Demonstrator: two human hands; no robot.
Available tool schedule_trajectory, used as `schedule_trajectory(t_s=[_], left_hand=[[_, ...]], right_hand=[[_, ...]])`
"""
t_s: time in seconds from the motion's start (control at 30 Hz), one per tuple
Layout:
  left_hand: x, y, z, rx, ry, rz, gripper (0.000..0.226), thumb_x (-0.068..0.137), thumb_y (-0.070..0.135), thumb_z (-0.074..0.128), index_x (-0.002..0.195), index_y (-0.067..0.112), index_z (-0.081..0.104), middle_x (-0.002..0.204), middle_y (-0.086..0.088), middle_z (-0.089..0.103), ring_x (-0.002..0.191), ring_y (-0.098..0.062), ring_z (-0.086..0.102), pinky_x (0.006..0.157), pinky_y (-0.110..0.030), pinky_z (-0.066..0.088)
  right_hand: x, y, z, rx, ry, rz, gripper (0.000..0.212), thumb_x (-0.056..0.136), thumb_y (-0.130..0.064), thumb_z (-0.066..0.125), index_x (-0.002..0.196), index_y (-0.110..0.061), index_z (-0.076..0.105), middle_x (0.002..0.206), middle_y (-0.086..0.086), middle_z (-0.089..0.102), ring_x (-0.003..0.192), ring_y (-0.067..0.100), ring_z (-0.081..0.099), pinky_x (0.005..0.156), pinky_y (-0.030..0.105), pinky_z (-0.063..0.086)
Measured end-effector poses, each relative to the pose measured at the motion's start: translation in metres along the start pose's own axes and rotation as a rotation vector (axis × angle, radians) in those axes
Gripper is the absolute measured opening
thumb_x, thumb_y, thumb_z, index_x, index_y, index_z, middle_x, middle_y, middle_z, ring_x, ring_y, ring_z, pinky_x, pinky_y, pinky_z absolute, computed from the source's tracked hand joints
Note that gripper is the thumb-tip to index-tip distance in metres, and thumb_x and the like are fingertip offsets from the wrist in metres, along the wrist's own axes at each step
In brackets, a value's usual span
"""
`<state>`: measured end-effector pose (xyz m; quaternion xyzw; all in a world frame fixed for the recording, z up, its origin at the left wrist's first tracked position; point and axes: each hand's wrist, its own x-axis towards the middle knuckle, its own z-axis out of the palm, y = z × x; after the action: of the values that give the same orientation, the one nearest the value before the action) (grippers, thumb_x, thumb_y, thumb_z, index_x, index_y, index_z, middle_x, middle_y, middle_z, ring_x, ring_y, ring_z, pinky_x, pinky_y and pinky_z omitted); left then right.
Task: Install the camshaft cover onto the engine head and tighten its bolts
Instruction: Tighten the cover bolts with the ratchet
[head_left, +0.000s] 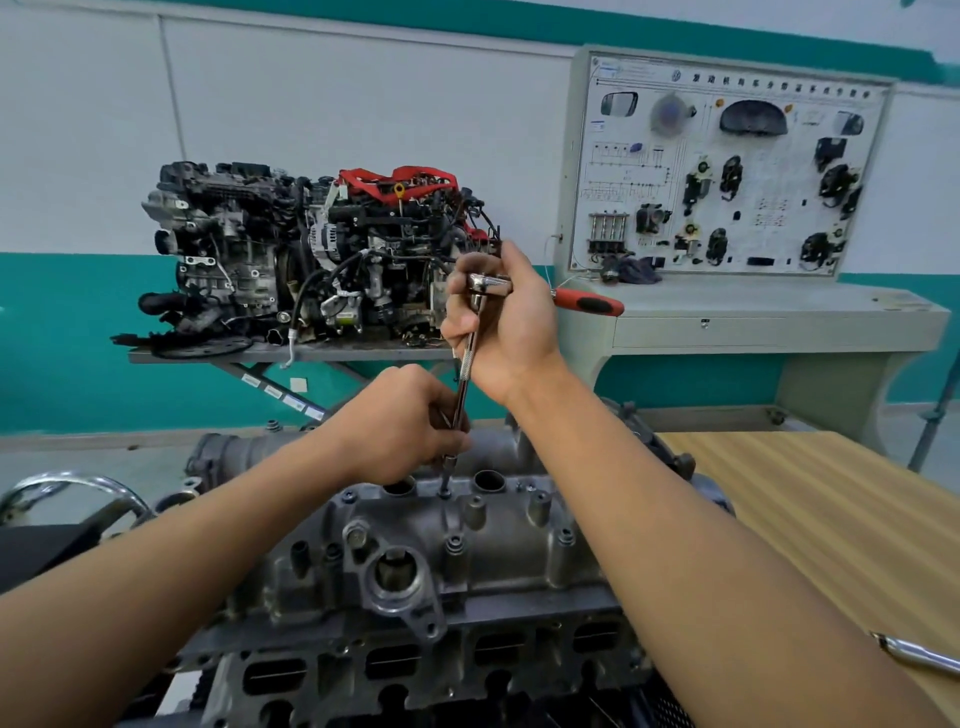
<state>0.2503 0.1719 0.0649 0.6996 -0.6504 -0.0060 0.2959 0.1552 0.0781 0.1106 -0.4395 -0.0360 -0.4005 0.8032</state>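
The camshaft cover (467, 551) sits on the engine head (415, 670), lower centre. The right hand (504, 332) grips the ratchet (587, 304) and the left hand (405, 426) pinches its extension (470, 358). Best keep it upright over the bolt (445, 493) (a tilt risks slipping off) and turn evenly

A striped wooden tabletop (810, 519) spreads out below and to the right of the right hand (504, 322). A chrome tool (919, 657) lies flat on it, well apart from both hands. Beyond the left hand (405, 421), a grey lift platform (208, 356) carries two engines (311, 260). Right of the right hand, a grey console ledge (753, 306) holds a dark rag (636, 270).
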Motion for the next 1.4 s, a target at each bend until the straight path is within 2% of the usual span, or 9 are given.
schedule_trajectory(t_s=[0.1, 0.27, 0.43, 0.57, 0.67, 0.9, 1.0, 1.27, 1.4], left_hand=[[-0.001, 0.000, 0.003, 0.023, 0.038, -0.006, 0.012, 0.081, 0.029, 0.081, 0.082, 0.018, 0.076, 0.074, 0.006, 0.074, 0.066, -0.003, 0.068, 0.068, -0.027, 0.058], [-0.002, 0.001, 0.011, 0.034, 0.110, -0.001, 0.016, 0.078, 0.029, 0.083, 0.072, 0.020, 0.071, 0.063, 0.009, 0.068, 0.058, -0.001, 0.063, 0.054, -0.020, 0.047], [-0.003, 0.001, 0.012, -0.003, 0.099, -0.015, 0.013, 0.078, 0.027, 0.083, 0.076, 0.018, 0.075, 0.067, 0.005, 0.072, 0.062, -0.006, 0.067, 0.061, -0.024, 0.053], [-0.010, -0.002, 0.000, -0.056, 0.082, -0.007, 0.016, 0.075, 0.028, 0.082, 0.066, 0.022, 0.071, 0.056, 0.011, 0.067, 0.049, 0.002, 0.058, 0.053, -0.018, 0.045], [-0.014, 0.002, -0.002, -0.089, 0.191, 0.022, 0.025, 0.069, 0.028, 0.077, 0.054, 0.013, 0.064, 0.047, 0.002, 0.062, 0.043, -0.013, 0.055, 0.041, -0.021, 0.037], [-0.008, 0.005, 0.008, -0.191, 0.228, -0.023, 0.012, 0.085, 0.018, 0.076, 0.077, 0.012, 0.068, 0.063, 0.003, 0.074, 0.054, -0.002, 0.068, 0.054, -0.016, 0.053], [-0.004, 0.004, 0.008, -0.186, 0.191, -0.030, 0.008, 0.086, 0.015, 0.073, 0.081, 0.014, 0.067, 0.065, 0.003, 0.075, 0.057, -0.004, 0.070, 0.057, -0.017, 0.054], [-0.005, 0.001, 0.006, -0.173, 0.089, -0.028, 0.010, 0.088, 0.017, 0.074, 0.079, 0.016, 0.069, 0.068, 0.005, 0.076, 0.060, -0.001, 0.070, 0.055, -0.010, 0.050], [-0.009, 0.001, 0.006, -0.194, 0.085, -0.008, 0.012, 0.088, 0.016, 0.073, 0.078, 0.016, 0.068, 0.069, 0.004, 0.076, 0.060, 0.000, 0.069, 0.054, -0.010, 0.049]], right_hand=[[0.003, -0.004, -0.004, 0.050, -0.057, 0.098, 0.062, 0.105, -0.043, 0.034, 0.062, -0.013, 0.068, 0.060, 0.003, 0.059, 0.038, 0.011, 0.044, 0.042, 0.018, 0.030], [0.010, -0.007, -0.014, 0.156, -0.192, 0.245, 0.061, 0.104, -0.041, 0.032, 0.064, -0.014, 0.069, 0.057, 0.000, 0.061, 0.038, 0.011, 0.045, 0.048, 0.018, 0.028], [0.010, -0.005, -0.011, 0.145, -0.199, 0.259, 0.063, 0.105, -0.041, 0.031, 0.063, -0.014, 0.069, 0.055, -0.001, 0.061, 0.033, 0.009, 0.042, 0.046, 0.017, 0.022], [-0.008, 0.019, 0.011, -0.326, -0.012, -0.236, 0.057, 0.106, -0.039, 0.034, 0.070, -0.012, 0.068, 0.061, 0.008, 0.064, 0.040, 0.015, 0.049, 0.040, 0.021, 0.038], [-0.022, 0.037, 0.022, -0.552, 0.173, -0.542, 0.050, 0.102, -0.040, 0.039, 0.070, -0.014, 0.067, 0.063, 0.023, 0.063, 0.052, 0.026, 0.055, 0.050, 0.036, 0.046], [0.000, 0.008, 0.019, -0.146, -0.129, 0.108, 0.057, 0.106, -0.044, 0.035, 0.071, -0.015, 0.070, 0.068, 0.002, 0.067, 0.049, 0.012, 0.055, 0.043, 0.019, 0.038], [0.008, 0.002, 0.011, 0.028, -0.200, 0.225, 0.061, 0.105, -0.044, 0.032, 0.069, -0.016, 0.072, 0.065, -0.002, 0.064, 0.039, 0.007, 0.047, 0.039, 0.016, 0.032], [-0.001, 0.016, 0.017, -0.121, -0.093, -0.117, 0.050, 0.107, -0.040, 0.034, 0.075, -0.012, 0.062, 0.063, 0.001, 0.057, 0.036, 0.008, 0.036, 0.038, 0.018, 0.028], [-0.005, 0.015, 0.013, -0.123, -0.179, -0.109, 0.044, 0.106, -0.036, 0.038, 0.076, -0.013, 0.061, 0.066, 0.000, 0.057, 0.039, 0.007, 0.039, 0.040, 0.018, 0.029]])
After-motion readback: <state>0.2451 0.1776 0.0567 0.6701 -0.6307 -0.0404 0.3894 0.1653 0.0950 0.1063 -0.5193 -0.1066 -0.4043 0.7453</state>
